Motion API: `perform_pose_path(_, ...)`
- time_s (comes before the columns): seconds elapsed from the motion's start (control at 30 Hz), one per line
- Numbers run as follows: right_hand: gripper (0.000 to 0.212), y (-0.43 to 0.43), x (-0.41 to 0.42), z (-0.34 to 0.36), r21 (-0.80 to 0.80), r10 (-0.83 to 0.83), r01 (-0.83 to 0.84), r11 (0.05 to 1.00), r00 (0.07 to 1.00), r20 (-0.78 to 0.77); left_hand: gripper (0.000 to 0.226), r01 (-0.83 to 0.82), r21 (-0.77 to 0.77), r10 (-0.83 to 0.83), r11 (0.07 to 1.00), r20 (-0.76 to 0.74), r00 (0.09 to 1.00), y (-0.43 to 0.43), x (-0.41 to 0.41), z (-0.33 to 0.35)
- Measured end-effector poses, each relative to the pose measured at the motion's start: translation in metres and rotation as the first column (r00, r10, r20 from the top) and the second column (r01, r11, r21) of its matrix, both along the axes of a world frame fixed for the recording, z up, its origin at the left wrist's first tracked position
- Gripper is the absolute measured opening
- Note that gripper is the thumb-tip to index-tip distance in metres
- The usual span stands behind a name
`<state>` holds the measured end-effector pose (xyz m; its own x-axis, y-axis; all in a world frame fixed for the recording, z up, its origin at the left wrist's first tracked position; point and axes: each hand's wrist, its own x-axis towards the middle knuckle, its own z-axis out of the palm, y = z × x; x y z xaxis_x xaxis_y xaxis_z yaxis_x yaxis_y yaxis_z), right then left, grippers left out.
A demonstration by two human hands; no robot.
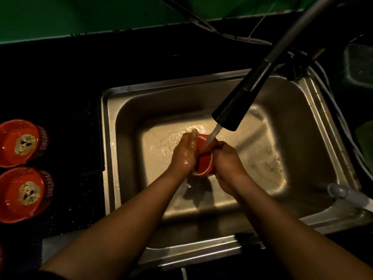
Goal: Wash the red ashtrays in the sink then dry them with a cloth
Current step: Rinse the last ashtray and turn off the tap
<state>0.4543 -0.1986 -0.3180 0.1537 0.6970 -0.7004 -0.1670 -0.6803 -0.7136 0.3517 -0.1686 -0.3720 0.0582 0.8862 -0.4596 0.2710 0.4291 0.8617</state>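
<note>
A red ashtray point(204, 162) is held on edge between both hands over the middle of the steel sink point(113, 138). It is struck near its upper rim by the stream of water point(212, 136) that falls from the black tap head point(230, 112). The left hand point(184, 153) is laid against the ashtray's left side with the fingers stretched almost straight; its thumb cannot be seen. The right hand point(226, 158) is curled round the ashtray's right side, so that it is gripped there. Both hands are wet, and water is spread over the sink floor around them.

On the dark worktop point(70, 77), well to the left of the sink, two more red ashtrays are set upright. The upper ashtray point(20, 142) and the lower ashtray point(22, 194) are placed just beside each other, each with a pale round emblem in its bottom and white lettering on its outer wall. A grey handle point(341, 191) is seen at the sink's right near corner. A green wall point(60, 15) is seen behind the worktop, with thin cables point(232, 36) strung along its foot.
</note>
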Motion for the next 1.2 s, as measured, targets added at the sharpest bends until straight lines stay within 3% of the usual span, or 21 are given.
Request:
perform_pose_path(0.03, 0.009, -0.001, -0.005, 0.003, 0.044, 0.054, -0.059, 0.997, 0.993, 0.109, 0.064, -0.131, -0.225, 0.152, 0.966, 0.081, 0.985, 0.005, -0.001, 0.004)
perform_pose_path(0.1, 0.013, -0.006, -0.011, 0.006, 0.160, 0.191, -0.240, 0.958, 0.944, 0.270, 0.078, -0.111, -0.601, 0.347, 0.792, 0.292, 0.891, 0.012, -0.010, 0.004)
perform_pose_path(0.17, 0.038, -0.011, -0.010, 0.005, 0.204, 0.389, -0.532, 0.822, 0.786, 0.481, 0.065, 0.022, -0.705, 0.409, 0.708, 0.436, 0.802, 0.013, -0.023, 0.010)
perform_pose_path(0.23, 0.051, -0.018, -0.003, 0.000, 0.129, 0.489, -0.792, 0.597, 0.487, 0.724, 0.048, 0.108, -0.707, 0.422, 0.699, 0.530, 0.736, 0.012, -0.036, 0.013)
perform_pose_path(0.3, 0.052, -0.026, 0.005, -0.003, 0.021, 0.490, -0.876, 0.483, 0.290, 0.822, 0.050, 0.168, -0.669, 0.378, 0.724, 0.589, 0.714, 0.013, -0.044, 0.015)
perform_pose_path(0.33, 0.053, -0.029, 0.008, -0.004, -0.003, 0.490, -0.869, 0.495, 0.276, 0.827, 0.055, 0.173, -0.657, 0.367, 0.733, 0.597, 0.713, 0.012, -0.047, 0.016)
perform_pose_path(0.37, 0.057, -0.033, 0.010, -0.009, 0.030, 0.471, -0.827, 0.561, 0.349, 0.810, 0.057, 0.168, -0.647, 0.358, 0.744, 0.598, 0.717, 0.011, -0.048, 0.016)
perform_pose_path(0.43, 0.072, -0.033, 0.008, -0.014, 0.184, 0.338, -0.543, 0.819, 0.716, 0.611, 0.050, 0.149, -0.595, 0.323, 0.789, 0.610, 0.724, 0.005, -0.047, 0.014)
perform_pose_path(0.47, 0.081, -0.030, 0.008, -0.014, 0.194, 0.236, -0.326, 0.925, 0.895, 0.379, 0.045, 0.134, -0.558, 0.294, 0.819, 0.609, 0.737, 0.001, -0.045, 0.016)
perform_pose_path(0.5, 0.083, -0.027, 0.009, -0.015, 0.134, 0.139, -0.154, 0.979, 0.983, 0.120, 0.041, 0.114, -0.511, 0.258, 0.852, 0.598, 0.759, -0.002, -0.042, 0.019)
perform_pose_path(0.57, 0.060, -0.024, 0.011, -0.014, -0.024, 0.058, -0.064, 0.998, 0.979, -0.194, 0.035, 0.081, -0.370, 0.136, 0.925, 0.523, 0.841, -0.008, -0.036, 0.025)
perform_pose_path(0.6, 0.047, -0.023, 0.012, -0.012, -0.045, 0.079, -0.090, 0.995, 0.976, -0.204, 0.033, 0.077, -0.265, 0.049, 0.961, 0.437, 0.898, -0.010, -0.035, 0.026)
perform_pose_path(0.7, 0.032, -0.016, 0.014, -0.006, 0.078, 0.166, -0.174, 0.982, 0.981, 0.100, 0.031, 0.222, 0.030, -0.224, 0.975, 0.078, 0.971, -0.018, -0.040, 0.021)
perform_pose_path(0.73, 0.035, -0.014, 0.015, -0.004, 0.137, 0.240, -0.281, 0.950, 0.936, 0.257, 0.032, 0.269, 0.039, -0.269, 0.962, -0.006, 0.963, -0.021, -0.044, 0.018)
perform_pose_path(0.8, 0.045, -0.016, 0.016, 0.000, 0.178, 0.366, -0.543, 0.821, 0.740, 0.565, 0.037, 0.331, -0.009, -0.331, 0.943, -0.096, 0.939, -0.028, -0.055, 0.012)
perform_pose_path(0.87, 0.049, -0.019, 0.019, 0.003, 0.215, 0.385, -0.712, 0.669, 0.579, 0.719, 0.045, 0.375, -0.089, -0.383, 0.923, -0.115, 0.916, -0.039, -0.064, 0.011)
perform_pose_path(0.9, 0.050, -0.021, 0.019, 0.004, 0.260, 0.364, -0.728, 0.634, 0.578, 0.730, 0.048, 0.385, -0.114, -0.396, 0.916, -0.100, 0.913, -0.045, -0.067, 0.011)
perform_pose_path(0.97, 0.053, -0.024, 0.016, 0.003, 0.363, 0.311, -0.568, 0.738, 0.765, 0.564, 0.052, 0.375, -0.114, -0.384, 0.920, -0.069, 0.921, -0.056, -0.072, 0.015)
perform_pose_path(1.03, 0.050, -0.024, 0.011, 0.004, 0.288, 0.185, -0.196, 0.937, 0.981, 0.066, 0.059, 0.339, -0.039, -0.341, 0.940, -0.048, 0.939, -0.064, -0.073, 0.023)
perform_pose_path(1.1, 0.037, -0.026, 0.010, 0.000, 0.103, 0.019, 0.018, 0.995, 0.936, -0.351, 0.066, 0.337, 0.064, -0.334, 0.939, -0.045, 0.941, -0.068, -0.069, 0.036)
perform_pose_path(1.2, 0.037, -0.033, 0.014, -0.001, -0.143, -0.139, 0.065, 0.988, 0.783, -0.606, 0.076, 0.429, 0.206, -0.397, 0.879, -0.180, 0.900, -0.066, -0.056, 0.053)
